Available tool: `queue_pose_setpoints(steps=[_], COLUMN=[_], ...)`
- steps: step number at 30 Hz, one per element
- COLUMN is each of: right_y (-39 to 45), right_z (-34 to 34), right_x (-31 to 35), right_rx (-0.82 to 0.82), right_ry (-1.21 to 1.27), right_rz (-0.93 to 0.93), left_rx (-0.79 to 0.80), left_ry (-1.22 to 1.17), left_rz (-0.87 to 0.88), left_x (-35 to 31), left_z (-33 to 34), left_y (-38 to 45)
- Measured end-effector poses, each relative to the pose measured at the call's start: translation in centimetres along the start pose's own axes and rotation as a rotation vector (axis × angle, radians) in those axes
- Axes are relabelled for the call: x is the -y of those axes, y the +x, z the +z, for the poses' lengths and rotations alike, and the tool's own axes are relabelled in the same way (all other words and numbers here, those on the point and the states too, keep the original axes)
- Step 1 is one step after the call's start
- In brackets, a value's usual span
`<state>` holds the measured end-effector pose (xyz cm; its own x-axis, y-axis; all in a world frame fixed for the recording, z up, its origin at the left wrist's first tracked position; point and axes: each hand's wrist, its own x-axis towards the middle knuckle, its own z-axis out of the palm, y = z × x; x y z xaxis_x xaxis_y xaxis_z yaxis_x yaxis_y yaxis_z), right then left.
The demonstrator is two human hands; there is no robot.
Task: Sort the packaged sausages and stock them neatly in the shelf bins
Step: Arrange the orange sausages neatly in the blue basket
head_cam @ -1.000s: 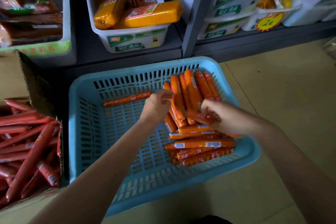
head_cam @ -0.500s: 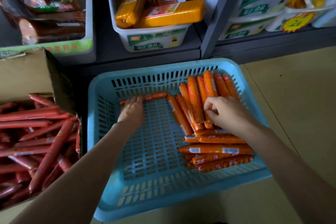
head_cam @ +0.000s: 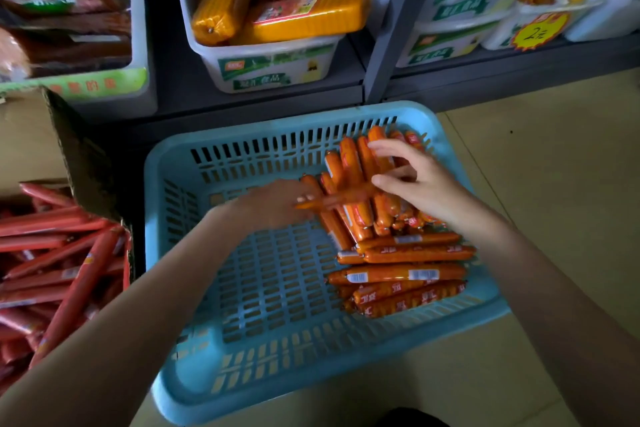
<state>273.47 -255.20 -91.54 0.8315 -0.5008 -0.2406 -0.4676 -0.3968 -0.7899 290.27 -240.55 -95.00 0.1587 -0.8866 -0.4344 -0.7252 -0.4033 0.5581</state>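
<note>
Blue slotted basket (head_cam: pixel 277 288) sits on a tan tiled floor (head_cam: pixel 554 184), pushed up against the base of a dark grey shelf (head_cam: pixel 381 45). Orange packaged sausages (head_cam: pixel 398 253) fill the basket's right side: one group runs front to back, another lies crosswise nearer me. The left half of the basket floor is bare.

My left hand (head_cam: pixel 273 204) is over the basket middle, blurred; it looks to be gripping one orange sausage (head_cam: pixel 343 198) by its end, the stick pointing right over the pile. My right hand (head_cam: pixel 415 180) hovers over the far pile, fingers spread and loose, thumb just beside the far end of that stick; whether it touches, I can't tell.

To the left, an open cardboard box (head_cam: pixel 52 156) holds long red sausages (head_cam: pixel 62 270). On the shelf: a white bin (head_cam: pixel 270 62) with yellow sausage packs (head_cam: pixel 304 17), a bin of dark packaged meats (head_cam: pixel 62 17) far left, more white bins (head_cam: pixel 467 28) right of the upright, one with an orange price sticker (head_cam: pixel 538 32). Lighting dim.
</note>
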Motion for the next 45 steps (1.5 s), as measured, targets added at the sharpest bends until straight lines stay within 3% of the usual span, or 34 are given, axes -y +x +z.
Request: queue_pose_setpoints(steps=[2, 6, 9, 11, 13, 15, 17, 19, 22, 25, 33, 36, 40, 43, 45], right_y=[-0.5, -2.4, -4.1, -4.8, -5.6, -6.3, -6.8, -6.9, -6.6, -6.3, -6.7, -7.3, -6.9, -6.2, -6.0], right_z=[-1.3, -4.0, -4.6, -4.3, -3.8, -2.8, -0.9, 1.1, 2.1, 2.3, 4.4, 4.1, 0.0, -2.2, -2.1], right_x=[0.0, -0.7, -1.7, -2.5, -2.9, -3.0, -3.2, -3.7, -3.9, -3.7, -3.7, -3.9, -1.7, -1.3, -1.2], right_rx=[0.136, 0.313, 0.432, 0.415, 0.350, 0.341, 0.390, 0.444, 0.444, 0.460, 0.407, 0.316, 0.104, 0.008, 0.103], right_ry=[-0.028, -0.024, -0.313, -0.525, -0.592, -0.558, -0.530, -0.661, -0.788, -0.930, -1.127, -1.008, -0.338, -0.254, -0.298], right_rz=[0.019, 0.142, 0.256, 0.305, 0.324, 0.272, 0.206, 0.148, 0.100, 0.007, -0.079, -0.083, 0.140, 0.159, 0.163], left_rx=[0.062, 0.021, 0.011, 0.008, -0.096, -0.180, -0.064, 0.075, 0.061, 0.079, 0.131, 0.142, 0.119, 0.139, 0.159], left_ry=[-0.044, -0.106, -0.216, -0.406, -0.426, -0.296, -0.272, -0.386, -0.738, -0.909, -0.903, -0.999, -1.033, -1.032, -1.073], left_rz=[0.112, 0.167, 0.173, 0.157, 0.054, -0.123, -0.207, -0.245, -0.396, -0.521, -0.593, -0.618, -0.637, -0.650, -0.629], left_x=[-2.3, -6.0, -7.5, -7.7, -6.9, -5.8, -5.2, -5.4, -5.3, -4.1, -2.5, -2.3, -1.8, -1.8, -2.5], left_z=[0.2, 2.3, 4.7, 5.7, 5.9, 5.9, 6.2, 7.0, 8.1, 8.0, 8.2, 8.7, 8.8, 8.7, 8.3], left_y=[-0.2, 0.4, 0.5, 0.2, 0.1, -0.2, -0.9, -1.5, -1.3, -0.8, -1.2, -1.4, -1.2, -1.0, -0.9])
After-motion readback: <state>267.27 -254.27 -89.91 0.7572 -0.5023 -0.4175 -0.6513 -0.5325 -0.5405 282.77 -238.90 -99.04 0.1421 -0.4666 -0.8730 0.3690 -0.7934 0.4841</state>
